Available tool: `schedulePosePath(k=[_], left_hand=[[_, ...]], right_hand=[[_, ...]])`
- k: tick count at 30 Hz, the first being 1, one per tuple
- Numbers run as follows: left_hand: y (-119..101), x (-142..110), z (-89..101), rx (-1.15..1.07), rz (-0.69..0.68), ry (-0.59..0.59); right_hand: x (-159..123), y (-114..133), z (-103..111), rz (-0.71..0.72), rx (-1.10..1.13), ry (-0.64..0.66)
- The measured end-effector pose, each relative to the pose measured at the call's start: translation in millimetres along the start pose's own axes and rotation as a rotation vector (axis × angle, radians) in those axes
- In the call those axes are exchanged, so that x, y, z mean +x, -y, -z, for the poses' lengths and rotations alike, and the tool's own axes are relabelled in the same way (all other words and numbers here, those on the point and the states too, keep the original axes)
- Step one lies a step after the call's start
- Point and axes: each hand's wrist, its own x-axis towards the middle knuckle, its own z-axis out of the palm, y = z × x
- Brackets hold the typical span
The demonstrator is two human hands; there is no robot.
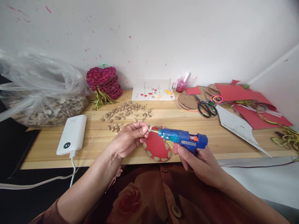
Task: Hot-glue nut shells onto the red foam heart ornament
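Observation:
Between thumb and fingertips, my left hand [128,139] pinches a peanut shell [149,127]. My right hand [198,160] is wrapped round the grip of a blue hot glue gun [179,137], whose nozzle points left and meets or nearly meets the shell. Below them, a red round card [158,145] lies at the table's front edge, with several shells [149,153] set along its rim. Part of the card is hidden by my left hand and the glue gun. Loose peanut shells [127,109] are scattered on the wood behind my left hand.
A plastic bag of shells [53,109] and a white power bank [72,133] with a cable stand left. Purple shell craftwork [105,81], a paper sheet [153,90] and a cup [181,85] line the wall. Scissors [205,109], red card [247,96] and cords [285,140] lie right.

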Motion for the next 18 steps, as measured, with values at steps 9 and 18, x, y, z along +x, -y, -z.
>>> schedulePosePath(k=[9, 18], left_hand=[[-0.4, 1.6, -1.1, 0.029, -0.007, -0.009], [-12.4, 5.3, -4.5, 0.388, -0.170, -0.192]], right_hand=[[0.3, -5.1, -0.9, -0.030, 0.005, -0.014], [16.5, -22.7, 2.8, -0.233, 0.218, -0.140]])
